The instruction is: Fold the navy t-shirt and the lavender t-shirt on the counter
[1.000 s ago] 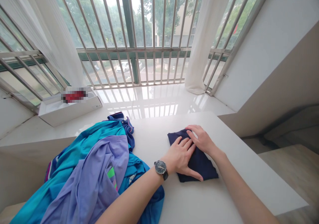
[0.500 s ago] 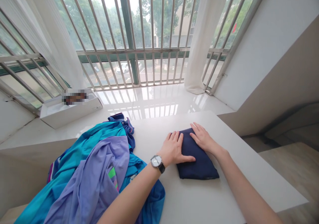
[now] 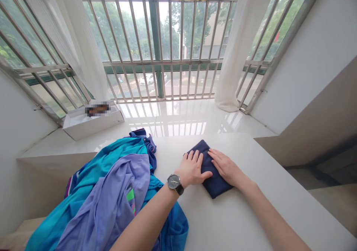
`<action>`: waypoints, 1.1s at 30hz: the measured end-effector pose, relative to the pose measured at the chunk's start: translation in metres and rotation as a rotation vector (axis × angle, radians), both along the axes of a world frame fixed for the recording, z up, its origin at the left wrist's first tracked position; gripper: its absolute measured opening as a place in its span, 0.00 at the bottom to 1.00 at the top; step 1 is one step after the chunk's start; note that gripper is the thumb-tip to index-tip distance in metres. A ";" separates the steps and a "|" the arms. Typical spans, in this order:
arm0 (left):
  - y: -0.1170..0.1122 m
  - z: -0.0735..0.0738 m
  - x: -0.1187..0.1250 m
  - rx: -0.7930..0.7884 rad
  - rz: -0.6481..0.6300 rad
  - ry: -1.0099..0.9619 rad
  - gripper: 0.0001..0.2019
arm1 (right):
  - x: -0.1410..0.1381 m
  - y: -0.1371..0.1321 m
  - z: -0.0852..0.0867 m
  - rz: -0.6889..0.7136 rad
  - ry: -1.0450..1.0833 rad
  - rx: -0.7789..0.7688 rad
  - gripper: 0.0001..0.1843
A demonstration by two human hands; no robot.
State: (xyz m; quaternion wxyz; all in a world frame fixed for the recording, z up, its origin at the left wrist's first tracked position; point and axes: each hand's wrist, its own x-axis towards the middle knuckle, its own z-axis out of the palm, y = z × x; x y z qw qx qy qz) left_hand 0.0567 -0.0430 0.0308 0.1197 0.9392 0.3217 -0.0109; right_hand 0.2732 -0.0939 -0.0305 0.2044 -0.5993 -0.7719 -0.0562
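Observation:
A folded navy cloth lies on the white table, turned at an angle. My left hand, with a dark watch on the wrist, lies flat on the cloth's left side, fingers stretched out. My right hand lies flat on its right side, fingers together and extended. Neither hand grips the cloth. A heap of teal, blue and lilac garments covers the table's left part, beside my left forearm.
A white open box sits on the glossy window ledge at the back left. Barred windows and white curtains rise behind the ledge. The table's right edge drops toward a wooden floor.
The navy cloth has become smaller and now lies diagonally. Both hands have shifted on it and rest flat. The camera view has tilted slightly.

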 end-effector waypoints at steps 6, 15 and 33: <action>-0.029 0.031 0.004 0.132 0.076 0.143 0.32 | -0.009 -0.008 0.019 -0.114 -0.060 0.163 0.16; -0.007 -0.019 0.003 0.240 -0.207 -0.269 0.28 | -0.016 -0.007 0.014 -0.258 0.013 0.020 0.16; 0.018 -0.036 0.002 0.152 -0.077 -0.209 0.32 | -0.030 -0.008 -0.016 -0.274 -0.051 -0.106 0.34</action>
